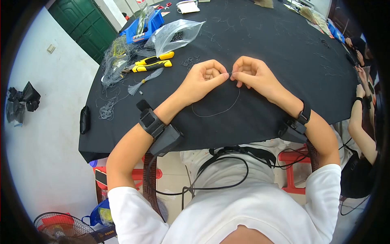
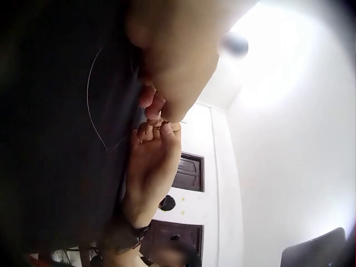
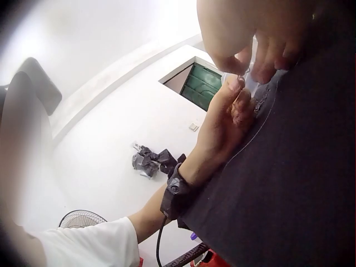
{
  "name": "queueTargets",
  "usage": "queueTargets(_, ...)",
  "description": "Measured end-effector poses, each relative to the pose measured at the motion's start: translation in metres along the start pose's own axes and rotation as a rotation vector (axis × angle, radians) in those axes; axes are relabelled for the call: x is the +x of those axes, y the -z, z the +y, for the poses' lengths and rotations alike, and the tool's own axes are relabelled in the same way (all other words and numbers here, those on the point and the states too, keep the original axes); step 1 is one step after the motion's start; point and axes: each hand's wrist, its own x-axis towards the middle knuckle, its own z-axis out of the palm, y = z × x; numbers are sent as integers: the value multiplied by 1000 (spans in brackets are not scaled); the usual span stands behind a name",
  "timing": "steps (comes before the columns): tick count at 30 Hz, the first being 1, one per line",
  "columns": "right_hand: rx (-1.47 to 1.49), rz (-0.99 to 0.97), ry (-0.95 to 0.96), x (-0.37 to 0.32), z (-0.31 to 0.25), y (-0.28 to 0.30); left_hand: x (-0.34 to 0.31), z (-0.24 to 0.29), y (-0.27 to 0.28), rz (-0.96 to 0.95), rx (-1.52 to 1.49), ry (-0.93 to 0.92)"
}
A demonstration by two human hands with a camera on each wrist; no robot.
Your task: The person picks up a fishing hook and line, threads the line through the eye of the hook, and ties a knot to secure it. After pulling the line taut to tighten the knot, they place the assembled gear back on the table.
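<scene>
In the head view, my left hand (image 1: 205,79) and right hand (image 1: 256,77) meet fingertip to fingertip above the black-covered table (image 1: 260,118). Between them runs a thin grey line (image 1: 215,115), which hangs below in a wide loop. Left thumb and forefinger pinch it on one side; the right thumb and forefinger pinch it on the other. A short stretch of line shows between the fingertips. In the left wrist view, the loop (image 2: 88,100) curves against the dark cloth. From the right wrist, the fingertips of both hands appear close together, partly hiding the line.
Left of the hands lie yellow-and-black handled cutters (image 1: 152,66), a tied bundle of line (image 1: 144,81) and a tangle of line (image 1: 107,110). Behind stand a clear plastic bag (image 1: 170,34) and a blue bin (image 1: 152,22). Small dark pieces (image 1: 191,62) lie near the left hand. Other people's arms (image 1: 361,122) reach in at right.
</scene>
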Motion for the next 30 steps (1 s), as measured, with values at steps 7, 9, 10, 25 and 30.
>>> queueTargets(7, -1, -2, -16, 0, -1, 0, -2, 7, -3, 44, 14, -22)
queueTargets(9, -8, 0, -18, 0, -2, 0, -2, 6, -3, 61, 11, -29)
queueTargets(10, -12, -1, -20, 0, -3, 0, -2, 6, -2, 72, 9, -32)
queueTargets(25, -8, 10, -18, -1, -4, 0, -5, 9, 0, 107, 14, 9)
queueTargets(30, -13, 14, -26, -1, -4, -1, -5, 9, -1, 82, 14, 9)
